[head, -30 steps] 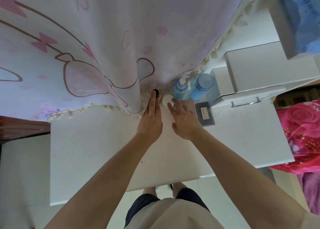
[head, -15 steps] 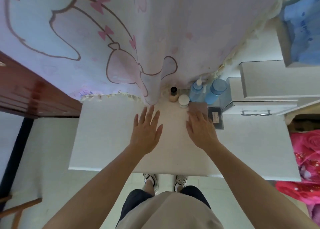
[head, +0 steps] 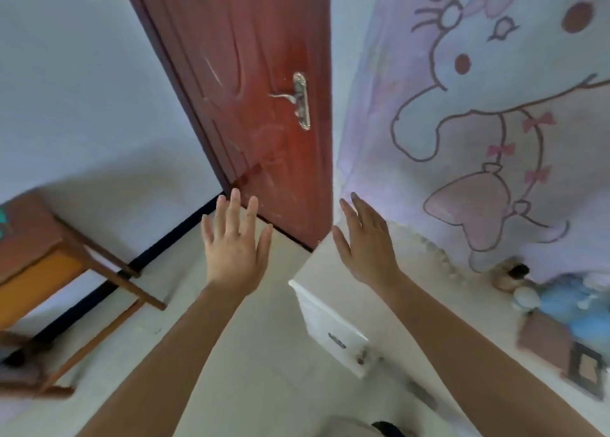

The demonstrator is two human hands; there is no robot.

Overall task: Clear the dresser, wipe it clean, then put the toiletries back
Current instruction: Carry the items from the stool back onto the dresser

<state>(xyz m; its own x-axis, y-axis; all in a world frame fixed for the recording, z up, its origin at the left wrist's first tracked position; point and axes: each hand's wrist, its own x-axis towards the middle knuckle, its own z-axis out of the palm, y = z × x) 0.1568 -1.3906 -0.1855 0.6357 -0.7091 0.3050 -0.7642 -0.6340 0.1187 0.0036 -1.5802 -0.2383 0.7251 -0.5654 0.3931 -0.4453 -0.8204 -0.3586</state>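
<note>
A reddish-brown wooden door [head: 251,73] with pale scuffs carries a metal lever handle [head: 298,99] near its right edge. Just right of it hangs a pale curtain [head: 478,106] printed with a cartoon figure and pink bows. Left, a wooden table [head: 43,258] stands by the white wall [head: 82,73] above a black skirting strip [head: 158,251]

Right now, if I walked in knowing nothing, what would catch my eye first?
Two bare hands, the left hand and the right hand, hang open and empty in mid-view. Behind them stands a red-brown door with a metal handle. To the right, a pale curtain printed with a big cartoon figure hangs down to the white dresser, where blurred blue toiletries cluster at the picture's right edge.
</note>
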